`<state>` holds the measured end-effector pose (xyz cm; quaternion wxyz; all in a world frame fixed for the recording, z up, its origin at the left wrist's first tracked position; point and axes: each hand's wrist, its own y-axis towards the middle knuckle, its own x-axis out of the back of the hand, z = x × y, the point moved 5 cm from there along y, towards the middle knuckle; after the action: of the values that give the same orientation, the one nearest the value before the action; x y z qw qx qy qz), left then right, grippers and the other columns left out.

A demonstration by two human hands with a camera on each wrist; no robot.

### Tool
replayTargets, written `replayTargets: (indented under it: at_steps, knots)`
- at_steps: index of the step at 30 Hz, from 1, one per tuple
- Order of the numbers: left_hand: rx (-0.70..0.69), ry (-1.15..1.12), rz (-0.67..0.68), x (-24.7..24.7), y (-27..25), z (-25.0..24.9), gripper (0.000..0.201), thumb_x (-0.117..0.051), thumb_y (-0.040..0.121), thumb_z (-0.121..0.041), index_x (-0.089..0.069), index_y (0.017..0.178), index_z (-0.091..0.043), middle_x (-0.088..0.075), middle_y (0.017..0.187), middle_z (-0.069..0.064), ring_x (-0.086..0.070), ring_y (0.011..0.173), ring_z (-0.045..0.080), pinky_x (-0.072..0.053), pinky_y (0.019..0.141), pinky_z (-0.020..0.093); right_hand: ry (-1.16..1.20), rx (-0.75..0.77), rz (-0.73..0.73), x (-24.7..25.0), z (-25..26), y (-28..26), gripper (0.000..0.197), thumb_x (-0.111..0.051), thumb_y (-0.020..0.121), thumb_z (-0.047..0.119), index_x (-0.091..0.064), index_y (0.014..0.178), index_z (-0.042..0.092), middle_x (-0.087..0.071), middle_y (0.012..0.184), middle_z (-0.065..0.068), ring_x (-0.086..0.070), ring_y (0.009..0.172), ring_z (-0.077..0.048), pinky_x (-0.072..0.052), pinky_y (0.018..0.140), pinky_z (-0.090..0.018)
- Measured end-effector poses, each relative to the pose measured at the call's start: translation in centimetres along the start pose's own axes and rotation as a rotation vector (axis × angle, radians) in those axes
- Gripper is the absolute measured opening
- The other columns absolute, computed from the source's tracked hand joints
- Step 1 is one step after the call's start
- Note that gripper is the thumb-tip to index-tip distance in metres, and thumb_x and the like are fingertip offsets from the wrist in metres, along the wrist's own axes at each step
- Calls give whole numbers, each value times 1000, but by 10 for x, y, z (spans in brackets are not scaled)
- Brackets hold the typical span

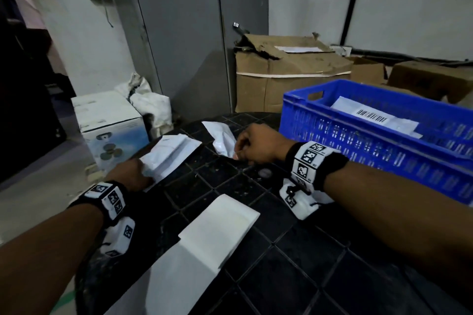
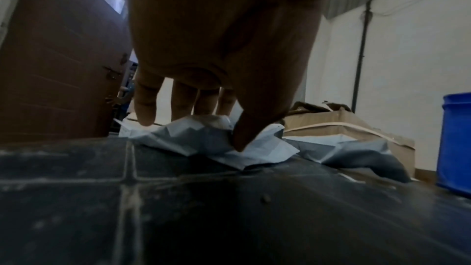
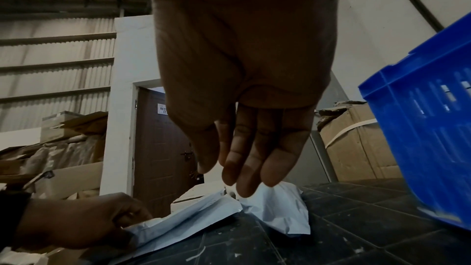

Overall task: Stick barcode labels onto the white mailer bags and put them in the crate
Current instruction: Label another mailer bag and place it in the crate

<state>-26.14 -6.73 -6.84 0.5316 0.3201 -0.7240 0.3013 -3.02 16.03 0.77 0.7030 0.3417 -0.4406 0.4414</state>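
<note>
Flat white mailer bags (image 1: 174, 151) lie in a stack at the far left of the black table (image 1: 307, 250). My left hand (image 1: 130, 174) grips their near edge, thumb (image 2: 244, 134) on top of the bags (image 2: 203, 138). To the right lies a crumpled white mailer bag (image 1: 221, 137). My right hand (image 1: 245, 151) is at its near corner, and the fingers (image 3: 249, 168) are straight over the bag (image 3: 280, 207) and hold nothing. The blue crate (image 1: 358, 140) stands at the right with a barcode-labelled bag (image 1: 373, 116) inside. A folded strip of white label sheets (image 1: 220, 222) lies near me.
A torn cardboard box (image 1: 286, 77) stands behind the table, with more boxes to its right. A white carton (image 1: 110, 123) and a sack sit on the floor beyond the table's left edge. A grey door (image 1: 179, 33) is behind them.
</note>
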Motion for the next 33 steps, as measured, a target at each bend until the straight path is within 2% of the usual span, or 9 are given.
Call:
replayTargets:
  at_steps: [4,8,14,18,20,24,29,31,33]
  knots:
    - [23,73,-87,9,12,14,33,-59,97,-28,-70,119,-6,-69,120,23,-69,104,35,-55,84,37,19,4,15,2,11,-1,13,-81,83,34,-80,87,22,-77,72,2,-72,61,-5,-61,78,-30]
    - [-139,86,-232,36,7,8,39,-48,86,-43,-71,92,-12,-70,89,19,-66,78,35,-56,71,42,36,7,-46,21,23,-19,12,-80,85,29,-81,92,20,-78,80,4,-74,73,-12,-61,84,-35]
    - [-519,173,-537,76,-112,-93,42,-54,80,-33,-74,116,-22,-72,72,17,-69,61,38,-47,52,35,97,-18,-383,73,24,-80,23,-77,87,40,-77,100,21,-77,89,4,-72,83,-13,-58,82,-38]
    - [-627,224,-431,34,-186,-154,27,-73,73,-30,-71,99,-26,-66,60,5,-66,52,28,-49,47,29,204,-193,-601,113,-15,-145,40,-73,80,57,-75,102,23,-78,83,3,-75,82,-16,-59,85,-41]
    - [-658,247,-396,6,-209,-175,24,-65,72,-30,-73,95,-26,-63,55,3,-63,45,24,-47,45,27,158,-244,-586,111,-26,-175,33,-75,81,54,-76,99,26,-77,81,6,-75,80,-12,-59,86,-41]
    - [-749,323,-294,-39,-252,-208,50,-57,67,-33,-74,114,-26,-74,74,2,-71,60,23,-56,74,42,-19,-355,-505,78,-37,-238,27,-77,84,49,-76,101,28,-77,89,9,-74,91,-14,-58,84,-37]
    - [-859,368,-164,-64,-287,-226,57,-39,71,-29,-73,117,-25,-77,109,3,-76,95,27,-47,99,63,-238,-540,-420,35,-68,-311,44,-66,76,66,-73,98,28,-76,93,-2,-70,96,-34,-57,82,-40]
    - [-933,426,-53,-75,-300,-230,57,-45,89,-39,-54,144,-29,-59,145,8,-59,131,32,-29,113,67,-232,-504,-328,10,-70,-323,55,-53,74,73,-73,102,30,-75,97,2,-68,102,-32,-54,90,-42]
    - [-900,491,271,-89,-311,-224,79,-46,96,-63,-17,161,-30,-17,170,7,-20,156,27,-10,124,62,-208,-418,-280,-11,-60,-330,56,-53,77,69,-73,111,29,-76,109,4,-65,113,-30,-46,107,-42]
